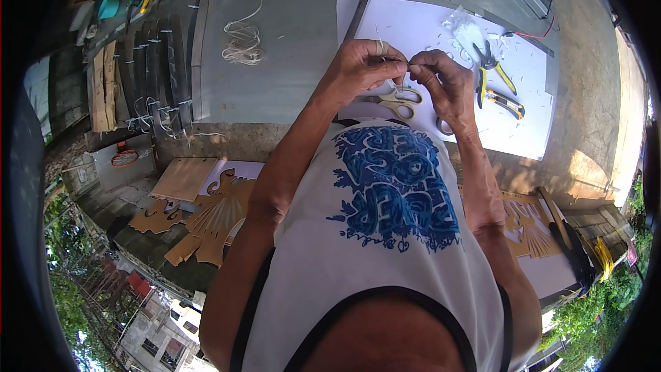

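Observation:
Over a white board (523, 134), my left hand (365, 69) and my right hand (444, 83) meet with fingertips pinched together. Between them is something thin and dark, too small to name. A thin white strand hangs below the left fingers. A long dark bar (365, 0) runs from the far edge to my left hand, where its near end is hidden. Scissors (398, 103) with beige handles lie just under the hands. To the right of my right hand rest pliers (482, 62) with yellow and black handles and a yellow-black cutter knife (506, 105).
A clear plastic bag (465, 31) sits on the board among small white scraps. A tangle of white cord (242, 41) lies on the grey table (289, 89). Dark strips (162, 69) are lined up at left. Tan cut-out panels (220, 210) stand lower, behind me.

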`<state>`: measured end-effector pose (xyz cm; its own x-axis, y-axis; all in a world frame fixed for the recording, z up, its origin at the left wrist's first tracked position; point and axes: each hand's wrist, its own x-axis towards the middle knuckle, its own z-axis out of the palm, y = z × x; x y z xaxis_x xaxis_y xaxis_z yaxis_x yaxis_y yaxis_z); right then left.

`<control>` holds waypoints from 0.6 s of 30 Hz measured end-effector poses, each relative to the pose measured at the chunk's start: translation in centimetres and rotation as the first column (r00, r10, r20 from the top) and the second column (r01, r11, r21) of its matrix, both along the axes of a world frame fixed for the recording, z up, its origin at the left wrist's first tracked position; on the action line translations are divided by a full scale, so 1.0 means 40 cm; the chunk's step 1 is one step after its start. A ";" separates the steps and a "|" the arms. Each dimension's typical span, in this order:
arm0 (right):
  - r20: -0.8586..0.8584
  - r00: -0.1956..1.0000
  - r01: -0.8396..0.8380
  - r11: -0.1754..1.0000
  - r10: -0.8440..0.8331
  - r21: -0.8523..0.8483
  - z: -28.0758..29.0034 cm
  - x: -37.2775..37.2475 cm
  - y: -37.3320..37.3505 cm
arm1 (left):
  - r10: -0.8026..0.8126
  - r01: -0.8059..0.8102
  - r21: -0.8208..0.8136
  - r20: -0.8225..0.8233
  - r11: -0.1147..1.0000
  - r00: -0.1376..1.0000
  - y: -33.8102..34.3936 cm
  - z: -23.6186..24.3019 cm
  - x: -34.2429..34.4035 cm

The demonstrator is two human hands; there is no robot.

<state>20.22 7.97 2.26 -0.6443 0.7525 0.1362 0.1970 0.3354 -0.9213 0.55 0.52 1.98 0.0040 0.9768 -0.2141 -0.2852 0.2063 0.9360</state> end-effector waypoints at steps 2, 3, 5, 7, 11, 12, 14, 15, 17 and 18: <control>-0.004 1.000 0.001 0.997 -0.001 -0.071 -0.005 0.001 -0.003 | 0.033 -0.033 -0.017 -0.005 0.999 0.999 -0.001 -0.009 0.007; -0.013 1.000 -0.012 0.997 0.011 -0.073 -0.007 0.003 -0.004 | 0.035 -0.035 -0.023 0.010 0.999 0.999 -0.003 -0.015 0.007; -0.032 0.999 -0.037 0.996 0.035 -0.076 -0.008 0.007 -0.004 | 0.040 -0.039 -0.035 0.039 0.999 0.998 -0.004 -0.025 0.006; -0.014 1.000 -0.024 0.999 0.024 -0.031 -0.007 0.007 -0.010 | 0.041 -0.040 -0.033 0.039 0.999 0.998 -0.005 -0.023 0.008; 0.042 0.999 0.003 0.990 -0.009 0.141 -0.007 0.002 -0.010 | 0.038 -0.032 -0.057 0.102 0.998 0.994 -0.005 -0.021 0.006; 0.036 0.999 0.009 0.987 -0.015 0.160 -0.007 0.001 -0.009 | 0.054 -0.048 -0.059 0.103 0.997 0.993 -0.004 -0.019 0.009; 0.025 0.999 0.022 0.980 -0.027 0.197 -0.009 -0.001 -0.008 | 0.085 -0.079 -0.063 0.105 0.995 0.991 -0.002 -0.012 0.016; 0.020 0.999 0.025 0.974 -0.030 0.225 -0.012 -0.004 -0.007 | 0.093 -0.089 -0.070 0.068 0.994 0.993 -0.003 -0.014 0.016; 0.009 0.999 0.030 0.959 -0.034 0.281 -0.018 -0.009 -0.008 | 0.109 -0.109 -0.084 -0.004 0.990 0.994 -0.007 -0.020 0.014; 0.016 0.999 0.041 0.955 -0.048 0.294 -0.019 -0.011 -0.010 | 0.099 -0.099 -0.083 -0.006 0.992 0.995 -0.008 -0.018 0.012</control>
<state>19.79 7.58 1.51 -0.6167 0.7095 0.3410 0.2372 0.5806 -0.7789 1.03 0.20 1.26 -0.0924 0.9512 -0.2945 -0.3062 0.2542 0.9174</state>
